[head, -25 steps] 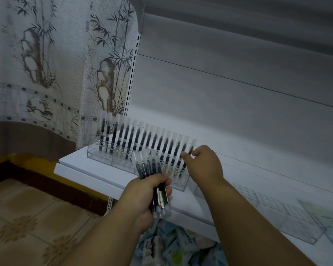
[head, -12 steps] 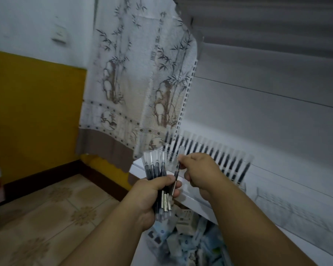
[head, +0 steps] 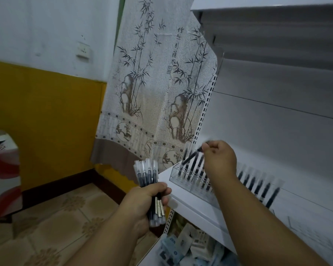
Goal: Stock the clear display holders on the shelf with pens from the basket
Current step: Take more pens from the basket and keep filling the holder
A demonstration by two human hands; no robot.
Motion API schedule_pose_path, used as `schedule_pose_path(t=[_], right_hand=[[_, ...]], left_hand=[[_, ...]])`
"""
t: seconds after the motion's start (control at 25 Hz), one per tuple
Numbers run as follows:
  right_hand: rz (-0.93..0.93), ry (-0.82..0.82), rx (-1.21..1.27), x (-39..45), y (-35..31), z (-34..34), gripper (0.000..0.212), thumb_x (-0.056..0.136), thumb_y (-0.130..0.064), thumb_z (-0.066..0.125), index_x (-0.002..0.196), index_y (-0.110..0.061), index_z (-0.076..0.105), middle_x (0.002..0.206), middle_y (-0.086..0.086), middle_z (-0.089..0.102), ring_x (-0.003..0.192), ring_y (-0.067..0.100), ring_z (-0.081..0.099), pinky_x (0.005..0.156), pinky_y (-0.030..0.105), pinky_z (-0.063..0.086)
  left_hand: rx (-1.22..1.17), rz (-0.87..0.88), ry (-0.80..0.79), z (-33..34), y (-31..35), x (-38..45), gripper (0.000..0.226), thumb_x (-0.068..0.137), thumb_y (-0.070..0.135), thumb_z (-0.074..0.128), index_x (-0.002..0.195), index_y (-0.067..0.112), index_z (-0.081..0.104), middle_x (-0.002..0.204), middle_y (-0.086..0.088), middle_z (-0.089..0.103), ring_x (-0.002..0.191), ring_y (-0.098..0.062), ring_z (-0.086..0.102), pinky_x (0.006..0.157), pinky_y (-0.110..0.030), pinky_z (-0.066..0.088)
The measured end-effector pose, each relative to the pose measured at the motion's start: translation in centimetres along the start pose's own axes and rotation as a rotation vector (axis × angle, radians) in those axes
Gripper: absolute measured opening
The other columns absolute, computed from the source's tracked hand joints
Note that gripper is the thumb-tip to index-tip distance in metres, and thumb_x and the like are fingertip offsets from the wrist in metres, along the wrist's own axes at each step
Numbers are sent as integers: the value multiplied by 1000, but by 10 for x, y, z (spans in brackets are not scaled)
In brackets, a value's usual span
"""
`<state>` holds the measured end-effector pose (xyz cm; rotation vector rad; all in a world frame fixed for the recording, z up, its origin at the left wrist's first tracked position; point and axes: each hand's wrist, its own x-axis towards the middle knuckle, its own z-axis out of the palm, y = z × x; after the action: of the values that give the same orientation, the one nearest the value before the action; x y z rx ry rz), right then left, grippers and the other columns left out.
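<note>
Head view: white shelf (head: 183,200) runs from 6 to 3 o'clock, and on it the clear display holder (head: 183,182) sits right of centre with a row of dark pens (head: 258,184) standing tilted. Right hand (head: 218,160) pinches a single pen (head: 190,157), slanted, tip down over the holder's left end. Left hand (head: 142,204), at 6 o'clock, grips a bundle of pens (head: 148,189) upright. Step, by my reading: seating one pen. Next calls for aligning the tip to a free slot; which slot is free I cannot tell. Pens look slim, dark ink, clear caps.
</note>
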<state>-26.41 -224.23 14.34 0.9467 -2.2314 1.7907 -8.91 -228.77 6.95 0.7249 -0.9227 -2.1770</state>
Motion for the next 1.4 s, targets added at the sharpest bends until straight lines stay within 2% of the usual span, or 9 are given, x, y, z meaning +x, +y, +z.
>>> schedule_pose_path(t=[0.2,0.48,0.6,0.72,0.88,1.0,1.08,1.2,1.4], right_hand=[[-216,-65,-211,13,9,21,7,98,-26,57,93,-21,58,80,-14,53,72,4,50,59,19,37],[-292,-145,-310,25,14,34,12,97,-26,57,90,-16,58,76,-10,54,71,13,51,67,32,44],[-255,-222,-450,31,11,42,17,97,-24,56,82,-15,56,73,-4,54,70,18,52,61,30,41],[-127,-303,-597,37,15,50,37,91,-11,57,58,-16,40,56,1,42,55,21,42,50,25,28],[-98,-358,-687,35,5,47,45,89,-11,61,55,-16,34,53,1,36,49,17,35,47,25,24],[-111,-427,-497,18,-5,44,43,91,-38,65,63,-12,46,60,1,49,55,18,47,54,25,36],[13,-684,-306,4,-9,44,39,92,-44,63,81,-6,61,75,3,63,56,15,50,56,25,42],[174,-905,-178,-4,-5,39,22,95,-32,62,98,-10,66,92,6,70,50,11,46,47,23,35],[284,-863,7,-8,10,28,14,93,-13,63,106,-8,66,86,9,67,43,10,42,44,23,29]], left_hand=[[-15,-15,-1,6,-3,19,15,87,5,67,99,-4,66,72,-12,73,48,-14,61,43,-24,51],[-64,-50,-22,3,-15,27,19,86,3,65,103,-6,64,70,-13,71,48,-17,59,42,-24,48],[-67,-56,-23,2,-16,31,21,86,2,66,105,-6,64,72,-13,71,48,-17,59,42,-24,48],[-67,-57,-21,1,-16,33,21,86,2,66,105,-7,65,72,-14,71,49,-17,59,42,-25,48],[-76,-58,-14,-3,-15,35,18,85,3,67,101,-6,65,69,-13,69,47,-17,57,42,-25,47],[-73,-59,-41,-2,-13,33,9,84,5,69,84,-3,64,63,-11,62,45,-17,54,42,-25,46],[-74,-61,-66,-1,-12,32,9,84,6,70,83,0,63,63,-10,60,46,-18,53,44,-25,45],[-98,-92,-91,4,-13,29,11,85,4,66,95,-1,64,68,-11,64,48,-17,54,43,-24,45],[-119,-146,-124,13,-16,21,16,89,4,59,102,-2,66,71,-11,67,50,-16,56,44,-25,46]])
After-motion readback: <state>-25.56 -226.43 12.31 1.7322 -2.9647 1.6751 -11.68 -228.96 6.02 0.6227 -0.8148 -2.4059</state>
